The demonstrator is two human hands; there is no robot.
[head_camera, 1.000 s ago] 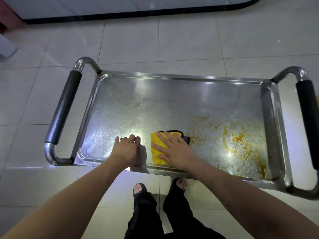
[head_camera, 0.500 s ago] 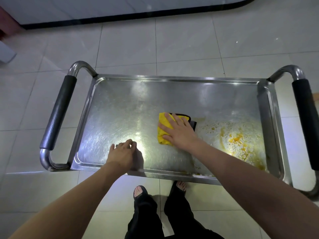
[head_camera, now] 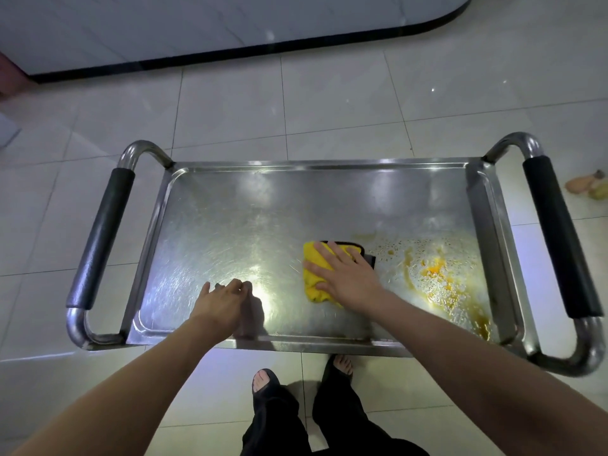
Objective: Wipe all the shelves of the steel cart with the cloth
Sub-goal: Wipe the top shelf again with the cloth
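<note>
The steel cart's top shelf (head_camera: 230, 225) fills the middle of the head view, seen from above. A folded yellow cloth with a dark edge (head_camera: 314, 261) lies on it right of centre. My right hand (head_camera: 345, 274) presses flat on the cloth with straight, spread fingers. Just right of the cloth spreads an orange-brown wet stain (head_camera: 437, 274) reaching toward the shelf's near right corner. My left hand (head_camera: 223, 299) rests on the bare shelf by the near rim, its fingers loosely bent and holding nothing. Lower shelves are hidden under the top one.
Black-padded steel handles stand at the cart's left end (head_camera: 102, 232) and right end (head_camera: 556, 238). White floor tiles surround the cart. A white counter base with a black plinth (head_camera: 263, 47) runs along the far side. Small objects (head_camera: 589, 185) lie on the floor at right. My feet (head_camera: 266, 380) stand below the near rim.
My right hand slid the cloth away from the near rim toward the shelf's middle, then slightly back. The left hand stayed in place by the near rim.
</note>
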